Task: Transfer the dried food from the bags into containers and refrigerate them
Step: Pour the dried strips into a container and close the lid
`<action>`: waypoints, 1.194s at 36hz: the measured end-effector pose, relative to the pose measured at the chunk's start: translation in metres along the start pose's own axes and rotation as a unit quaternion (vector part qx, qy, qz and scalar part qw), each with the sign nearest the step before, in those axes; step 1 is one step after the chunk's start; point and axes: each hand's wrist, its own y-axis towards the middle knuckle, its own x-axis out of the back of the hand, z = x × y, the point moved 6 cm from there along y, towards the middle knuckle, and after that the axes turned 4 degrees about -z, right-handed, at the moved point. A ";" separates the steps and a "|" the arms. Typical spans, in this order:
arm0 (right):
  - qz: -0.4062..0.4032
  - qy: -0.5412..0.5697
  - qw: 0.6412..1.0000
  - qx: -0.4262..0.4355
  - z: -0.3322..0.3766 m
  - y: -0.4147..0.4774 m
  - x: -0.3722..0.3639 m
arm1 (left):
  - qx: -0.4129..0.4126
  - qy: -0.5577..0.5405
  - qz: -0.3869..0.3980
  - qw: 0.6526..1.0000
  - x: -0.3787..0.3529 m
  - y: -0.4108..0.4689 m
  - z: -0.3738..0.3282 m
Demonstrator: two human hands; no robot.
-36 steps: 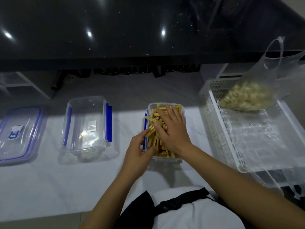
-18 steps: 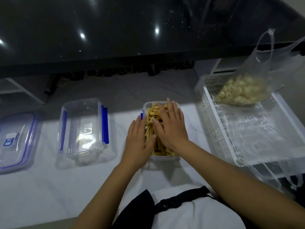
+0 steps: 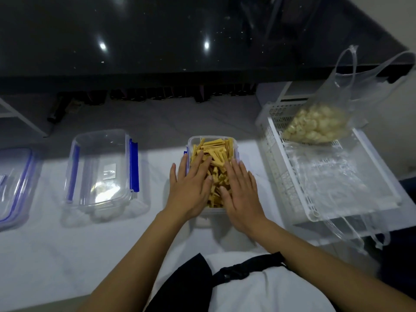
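Observation:
A clear plastic container (image 3: 191,140) stands at the middle of the white counter, heaped with yellow dried strips (image 3: 216,154). My left hand (image 3: 190,190) lies flat over the strips on the container's left side. Flat on the near right side rests my right hand (image 3: 242,197). Both hands have the fingers spread and hold nothing. A clear bag of pale dried pieces (image 3: 315,124) rests at the far end of a white basket (image 3: 279,176) to the right.
A closed clear container with blue clips (image 3: 101,174) stands to the left. Another blue-trimmed lid or container (image 3: 13,188) is at the far left edge. A dark glossy counter (image 3: 157,37) rises behind. An empty clear bag (image 3: 333,183) lies in the basket.
My left hand moved from the container's near left corner onto the strips. My right hand slid from the middle to the right side. Both hands now lie flat side by side.

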 end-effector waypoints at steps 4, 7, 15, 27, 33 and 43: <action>0.010 0.011 1.000 -0.028 -0.009 0.000 -0.002 | 0.007 -0.036 -0.030 0.999 0.001 0.007 -0.004; 0.028 -0.016 0.998 -0.046 -0.011 0.008 -0.004 | 0.002 -0.047 -0.039 0.998 0.000 0.005 -0.004; 0.055 -0.055 0.997 -0.024 -0.007 0.041 0.000 | 0.098 -0.226 -0.155 0.957 0.008 -0.033 0.007; 0.080 -0.051 0.995 0.016 -0.005 0.057 -0.013 | 0.164 -0.048 -0.049 0.984 -0.009 -0.059 -0.001; 0.075 -0.016 0.997 0.024 -0.005 0.055 -0.010 | 0.210 -0.151 -0.036 0.965 0.001 -0.066 0.002; 0.066 -0.033 0.995 0.064 0.049 0.039 0.000 | 0.241 -0.174 -0.208 0.932 0.105 -0.116 0.075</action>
